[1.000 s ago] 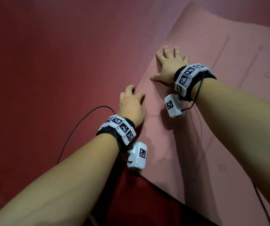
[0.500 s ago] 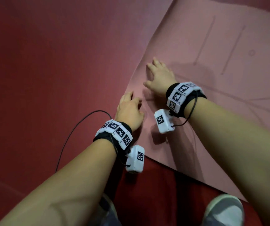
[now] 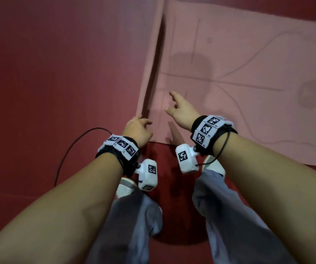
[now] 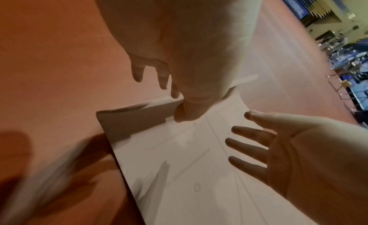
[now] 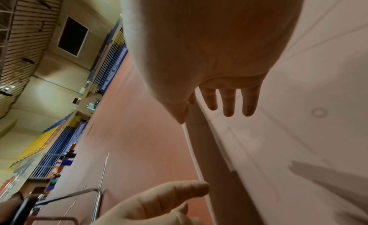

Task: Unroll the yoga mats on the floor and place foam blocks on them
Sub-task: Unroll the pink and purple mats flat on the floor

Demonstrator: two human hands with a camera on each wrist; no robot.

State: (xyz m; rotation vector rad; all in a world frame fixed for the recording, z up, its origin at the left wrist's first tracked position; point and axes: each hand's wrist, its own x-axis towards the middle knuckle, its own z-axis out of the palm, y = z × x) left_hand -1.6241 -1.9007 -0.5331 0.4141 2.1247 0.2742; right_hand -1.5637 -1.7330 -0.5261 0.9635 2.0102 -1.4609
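Observation:
A pink yoga mat (image 3: pixel 248 73) lies unrolled on the red floor, printed with thin guide lines. Its left long edge (image 3: pixel 149 63) curls up as a narrow raised flap. My left hand (image 3: pixel 138 128) is at the mat's near left corner, fingers loose, a fingertip touching the flap's end (image 4: pixel 179 113). My right hand (image 3: pixel 180 109) hovers just above the mat near that corner with fingers straight and spread (image 5: pixel 229 101), holding nothing. The left wrist view shows its bare palm (image 4: pixel 298 157). No foam block is in view.
Red floor (image 3: pixel 58 73) surrounds the mat. My legs in grey trousers (image 3: pixel 134 216) and white shoes stand at the mat's near end. A black cable (image 3: pixel 71 149) loops left of my left wrist. Blue and yellow stands (image 5: pixel 59 141) and a metal frame (image 5: pixel 95 197) lie far off.
Both hands have drawn back along the left edge to the near corner. The right hand has lifted off the mat it was pressing. My view has risen and my legs now show.

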